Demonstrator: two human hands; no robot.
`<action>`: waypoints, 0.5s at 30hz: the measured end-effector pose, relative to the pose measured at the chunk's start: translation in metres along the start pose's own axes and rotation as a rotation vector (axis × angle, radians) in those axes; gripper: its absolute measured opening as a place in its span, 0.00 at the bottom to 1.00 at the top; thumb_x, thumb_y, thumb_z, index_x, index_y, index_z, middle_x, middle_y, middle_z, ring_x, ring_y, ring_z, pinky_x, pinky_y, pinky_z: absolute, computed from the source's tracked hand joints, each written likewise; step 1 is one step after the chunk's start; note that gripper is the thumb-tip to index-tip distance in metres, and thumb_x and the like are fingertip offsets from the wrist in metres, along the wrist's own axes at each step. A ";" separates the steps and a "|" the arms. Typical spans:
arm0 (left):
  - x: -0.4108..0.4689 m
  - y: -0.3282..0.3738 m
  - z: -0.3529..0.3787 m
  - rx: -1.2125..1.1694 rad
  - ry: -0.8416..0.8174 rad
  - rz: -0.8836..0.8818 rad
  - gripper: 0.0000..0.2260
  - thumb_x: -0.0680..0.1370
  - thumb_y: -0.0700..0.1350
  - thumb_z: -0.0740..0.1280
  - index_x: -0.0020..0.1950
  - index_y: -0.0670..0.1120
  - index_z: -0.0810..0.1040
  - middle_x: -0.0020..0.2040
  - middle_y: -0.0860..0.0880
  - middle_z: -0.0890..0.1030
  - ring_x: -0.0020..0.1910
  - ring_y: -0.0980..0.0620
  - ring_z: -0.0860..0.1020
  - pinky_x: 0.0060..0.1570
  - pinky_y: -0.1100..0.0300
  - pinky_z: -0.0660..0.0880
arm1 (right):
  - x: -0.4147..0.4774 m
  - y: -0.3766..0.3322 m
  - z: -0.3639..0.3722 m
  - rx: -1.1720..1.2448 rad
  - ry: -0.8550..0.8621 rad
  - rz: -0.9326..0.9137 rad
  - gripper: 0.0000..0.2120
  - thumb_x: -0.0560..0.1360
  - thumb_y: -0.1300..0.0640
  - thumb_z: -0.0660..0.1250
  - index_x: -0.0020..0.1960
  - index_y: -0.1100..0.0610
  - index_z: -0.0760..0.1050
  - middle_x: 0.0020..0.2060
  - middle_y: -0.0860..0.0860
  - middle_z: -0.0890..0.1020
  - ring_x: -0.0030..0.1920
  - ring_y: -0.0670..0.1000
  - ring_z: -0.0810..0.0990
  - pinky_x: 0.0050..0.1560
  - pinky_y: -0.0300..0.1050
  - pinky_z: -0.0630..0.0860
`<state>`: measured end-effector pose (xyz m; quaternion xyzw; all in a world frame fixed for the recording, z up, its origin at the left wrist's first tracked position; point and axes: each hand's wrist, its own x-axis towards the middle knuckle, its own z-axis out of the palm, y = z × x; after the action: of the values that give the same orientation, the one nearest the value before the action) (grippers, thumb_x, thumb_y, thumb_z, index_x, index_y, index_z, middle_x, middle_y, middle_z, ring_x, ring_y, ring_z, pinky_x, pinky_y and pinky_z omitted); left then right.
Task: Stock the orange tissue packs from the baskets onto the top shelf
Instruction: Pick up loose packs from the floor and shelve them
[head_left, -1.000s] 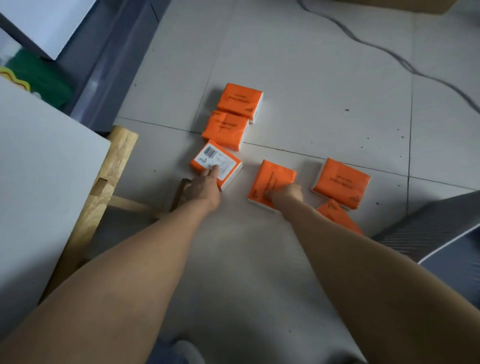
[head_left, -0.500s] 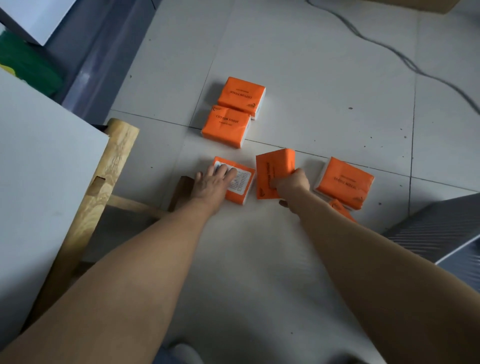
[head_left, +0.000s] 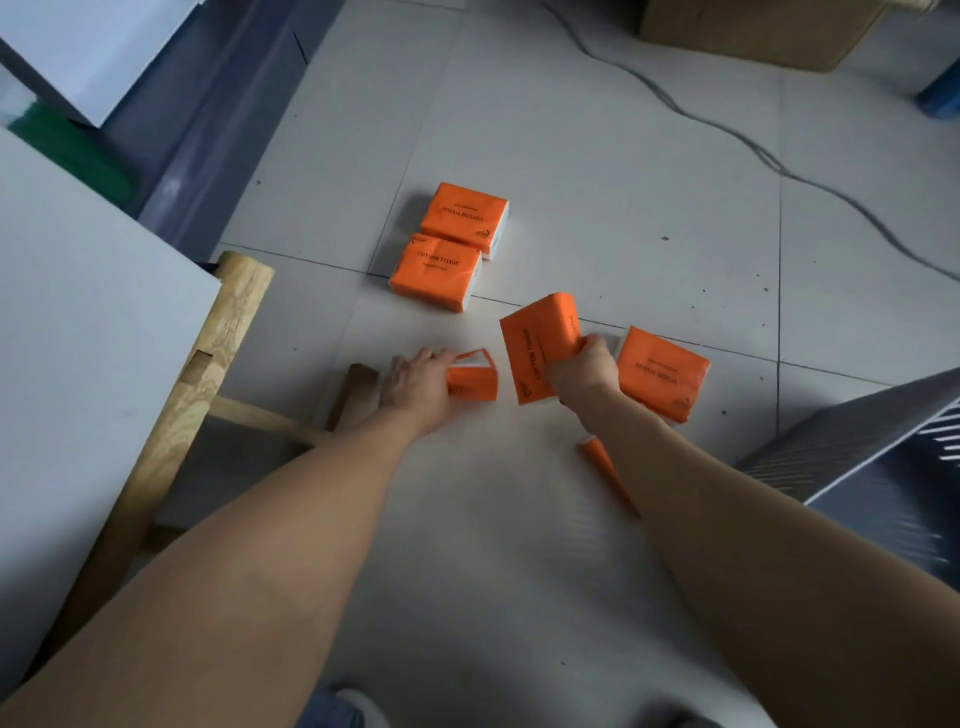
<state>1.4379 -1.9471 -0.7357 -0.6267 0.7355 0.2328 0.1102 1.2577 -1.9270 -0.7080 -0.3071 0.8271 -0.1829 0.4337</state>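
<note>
Packs in both hands: left hand grips one orange tissue pack low by the floor; right hand grips second pack, long axis upright. Loose pack lies flat just right of right hand, nearer it; shelf not in view.

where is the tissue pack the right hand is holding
In the head view the tissue pack is just right of centre, gripped tilted up by the right hand, between the second pack in the left hand and a flat pack on the floor.
</note>
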 end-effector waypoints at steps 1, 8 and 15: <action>-0.001 0.003 -0.005 -0.028 0.004 -0.039 0.17 0.73 0.45 0.64 0.62 0.48 0.70 0.60 0.43 0.75 0.58 0.36 0.71 0.57 0.51 0.71 | -0.001 0.000 -0.002 -0.020 0.010 -0.007 0.16 0.74 0.62 0.61 0.62 0.61 0.66 0.48 0.56 0.75 0.46 0.56 0.75 0.46 0.47 0.74; -0.032 0.021 -0.065 -0.120 -0.039 -0.197 0.26 0.73 0.44 0.68 0.67 0.44 0.59 0.59 0.40 0.76 0.58 0.38 0.76 0.53 0.50 0.72 | -0.034 -0.021 -0.041 -0.182 0.035 -0.159 0.20 0.73 0.64 0.60 0.64 0.58 0.66 0.57 0.59 0.75 0.57 0.61 0.75 0.59 0.57 0.74; -0.100 0.078 -0.164 -0.399 -0.032 -0.257 0.14 0.73 0.41 0.65 0.59 0.45 0.72 0.55 0.44 0.78 0.54 0.42 0.77 0.47 0.57 0.72 | -0.110 -0.073 -0.139 -0.285 0.066 -0.190 0.24 0.72 0.66 0.61 0.67 0.56 0.65 0.61 0.60 0.68 0.60 0.63 0.71 0.61 0.53 0.70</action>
<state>1.4019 -1.9310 -0.5320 -0.7209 0.5871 0.3675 0.0244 1.2152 -1.9034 -0.5223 -0.4362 0.8257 -0.1138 0.3392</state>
